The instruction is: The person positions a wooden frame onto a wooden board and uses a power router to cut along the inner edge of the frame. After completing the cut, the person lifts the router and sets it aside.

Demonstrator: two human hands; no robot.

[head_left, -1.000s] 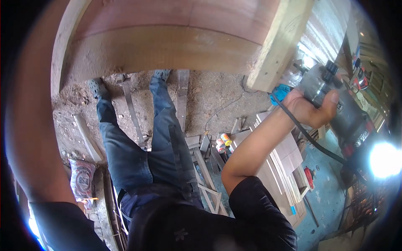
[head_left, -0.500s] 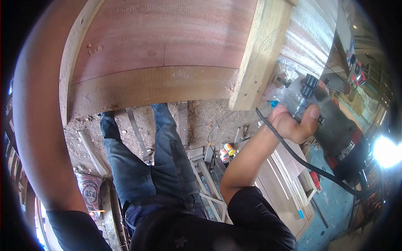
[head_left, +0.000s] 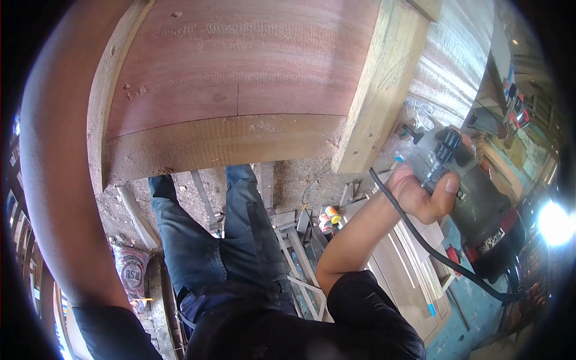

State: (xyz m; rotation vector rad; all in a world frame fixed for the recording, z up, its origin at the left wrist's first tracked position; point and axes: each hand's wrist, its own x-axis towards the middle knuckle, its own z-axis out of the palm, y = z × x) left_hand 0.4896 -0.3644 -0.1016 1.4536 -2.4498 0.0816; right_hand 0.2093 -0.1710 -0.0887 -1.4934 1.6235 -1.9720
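My right hand (head_left: 422, 195) is wrapped round the base end of a dark handheld trim router (head_left: 489, 210), thumb towards me. The router lies tilted beside a wooden frame, and its black cord (head_left: 423, 236) runs across my wrist. A clear plastic base and black knob show above my fingers. On the left my left arm (head_left: 57, 156) reaches up past the top edge, its hand out of sight. Between my arms is a reddish plywood panel (head_left: 240, 66) edged by a pale lower rail (head_left: 225, 141) and a thick right-hand post (head_left: 378, 90).
Long boards and strips (head_left: 390, 270) lean at the lower right on a bluish floor (head_left: 474, 300). A printed sack (head_left: 131, 270) stands at the lower left. Wood scraps and a yellow-topped container (head_left: 332, 214) lie near my legs. A bright light glares at the right.
The panel and frame sit slightly lower in view. My right hand and the router have also shifted a little downward, the grip unchanged.
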